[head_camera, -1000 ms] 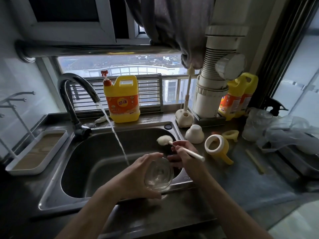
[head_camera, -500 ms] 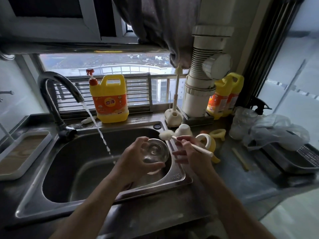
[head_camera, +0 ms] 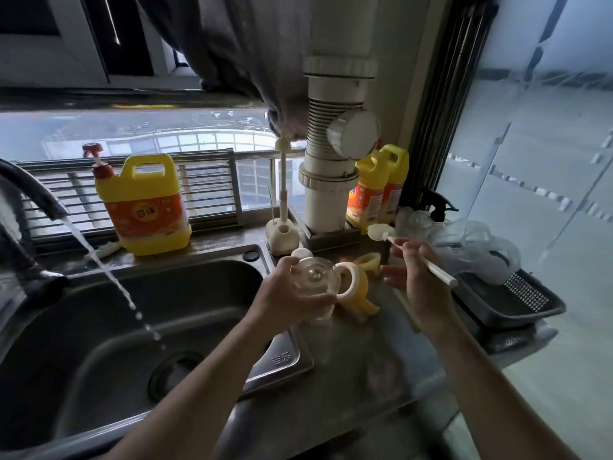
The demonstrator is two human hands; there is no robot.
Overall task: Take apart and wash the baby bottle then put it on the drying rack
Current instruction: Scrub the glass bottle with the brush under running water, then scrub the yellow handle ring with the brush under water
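Over the counter, the bottle is gripped by the left hand, the brush by the right hand; if slick, the bottle could be dropped.

Head-worn view, downward, close over sink

Dim daylight comes through a wide window with a metal railing behind a dark steel tabletop, beside a white drainpipe, what seems grey cloth, and frosted glass panels.
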